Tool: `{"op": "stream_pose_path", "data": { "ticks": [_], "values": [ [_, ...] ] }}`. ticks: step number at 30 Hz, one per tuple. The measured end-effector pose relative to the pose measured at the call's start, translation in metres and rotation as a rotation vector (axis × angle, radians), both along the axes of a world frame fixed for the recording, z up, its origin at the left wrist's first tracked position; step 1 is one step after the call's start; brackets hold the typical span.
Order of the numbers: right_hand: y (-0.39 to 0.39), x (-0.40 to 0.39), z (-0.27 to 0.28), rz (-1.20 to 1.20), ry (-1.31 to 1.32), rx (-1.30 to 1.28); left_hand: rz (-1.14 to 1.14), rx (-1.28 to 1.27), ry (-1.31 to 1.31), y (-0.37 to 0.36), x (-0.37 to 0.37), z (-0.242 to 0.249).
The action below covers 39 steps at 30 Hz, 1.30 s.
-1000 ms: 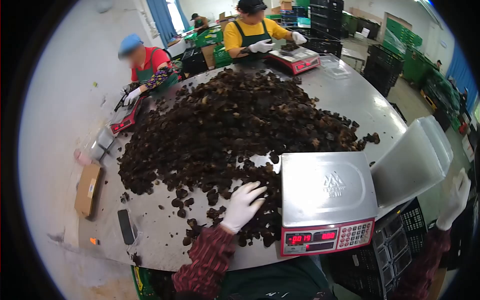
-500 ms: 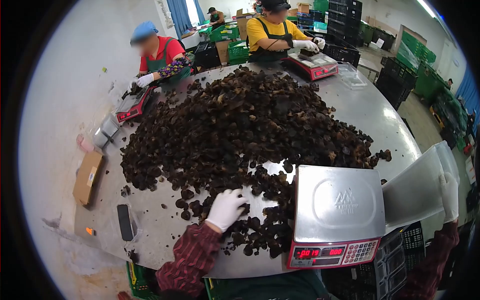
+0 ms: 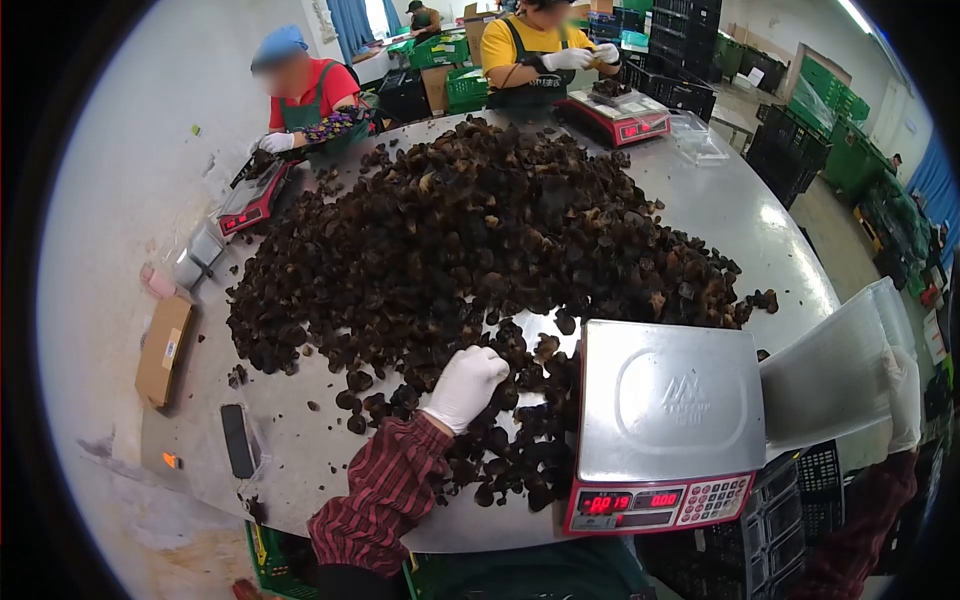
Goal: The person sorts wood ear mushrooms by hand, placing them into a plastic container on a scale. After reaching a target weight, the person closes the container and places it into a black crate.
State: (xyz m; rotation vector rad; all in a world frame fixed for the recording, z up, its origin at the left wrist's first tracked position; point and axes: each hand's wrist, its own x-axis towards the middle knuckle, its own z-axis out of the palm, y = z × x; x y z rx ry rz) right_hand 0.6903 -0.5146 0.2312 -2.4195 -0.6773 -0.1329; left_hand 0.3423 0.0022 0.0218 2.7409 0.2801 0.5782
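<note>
My left hand (image 3: 467,388), in a white glove, is over the near edge of a big pile of dark dried fungus (image 3: 470,230), its fingers curled; what they hold, if anything, is hidden. At the right, my gloved right hand (image 3: 903,398) grips a clear plastic container (image 3: 835,375) by its outer side, beside the scale. Between my hands stands a red scale with a bare steel plate (image 3: 672,400) and lit red digits. Loose pieces of fungus (image 3: 520,465) lie against its left side.
Two co-workers in gloves, one in red (image 3: 310,95), one in yellow (image 3: 535,55), stand across the steel table (image 3: 330,490) at scales with fungus on them. A phone (image 3: 240,440), a cardboard box (image 3: 165,350) and an orange item (image 3: 171,460) lie at the left.
My left hand has moved slightly up and right over the fungus, and its fingers are more curled. The yellow-clad co-worker's hands have lifted off the scale. The view has shifted a little.
</note>
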Motion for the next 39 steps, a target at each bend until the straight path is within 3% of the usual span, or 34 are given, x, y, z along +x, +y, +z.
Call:
{"op": "stream_pose_path", "data": {
  "ticks": [3, 7, 9, 13, 15, 17, 19, 21, 23, 25, 27, 30, 31, 33, 39],
  "values": [
    [-0.003, 0.003, -0.001, 0.0, -0.006, -0.024, 0.028, 0.044, -0.006, -0.009, 0.011, 0.022],
    [0.006, -0.01, 0.002, -0.042, 0.022, 0.027, 0.006, 0.154, -0.023, -0.013, 0.067, -0.008],
    [0.008, -0.01, 0.005, -0.039, 0.066, 0.019, 0.015, 0.128, 0.274, -0.002, 0.086, -0.039],
    [0.003, 0.004, 0.002, -0.098, 0.002, -0.165, 0.043, -0.054, -0.057, 0.008, 0.079, -0.029],
    [0.01, 0.0, -0.001, -0.15, -0.088, -0.096, 0.102, -0.576, -0.261, 0.003, 0.054, -0.005],
    [0.002, 0.007, -0.007, -0.137, -0.082, -0.022, 0.047, -1.1, -0.294, 0.006, 0.02, 0.011],
    [-0.002, 0.007, -0.011, -0.129, -0.074, 0.055, -0.08, -1.848, -0.45, -0.003, -0.015, 0.029],
    [-0.001, 0.006, -0.006, -0.114, -0.048, 0.126, 0.153, -1.736, -0.399, -0.007, -0.039, 0.019],
    [-0.002, 0.008, -0.008, -0.095, -0.023, 0.18, 0.309, -1.351, -0.126, -0.018, -0.056, 0.014],
    [-0.007, 0.015, -0.008, -0.076, -0.003, 0.235, 0.311, -1.069, 0.04, -0.038, -0.057, 0.014],
    [-0.013, 0.021, -0.006, -0.079, 0.013, 0.175, 0.077, -0.379, -0.216, -0.057, -0.043, -0.017],
    [0.001, 0.008, -0.001, -0.075, 0.0, 0.174, 0.277, -0.151, 0.318, -0.074, -0.027, -0.024],
    [-0.001, 0.012, 0.0, -0.075, -0.004, 0.174, 0.276, -0.152, 0.315, -0.073, -0.024, -0.029],
    [-0.007, 0.023, 0.001, -0.047, -0.084, -0.085, 0.291, -0.121, 0.282, -0.07, -0.019, -0.038],
    [0.003, 0.009, 0.003, -0.118, -0.152, -0.001, 0.302, -0.227, 0.204, -0.064, -0.019, -0.039]
  ]
}}
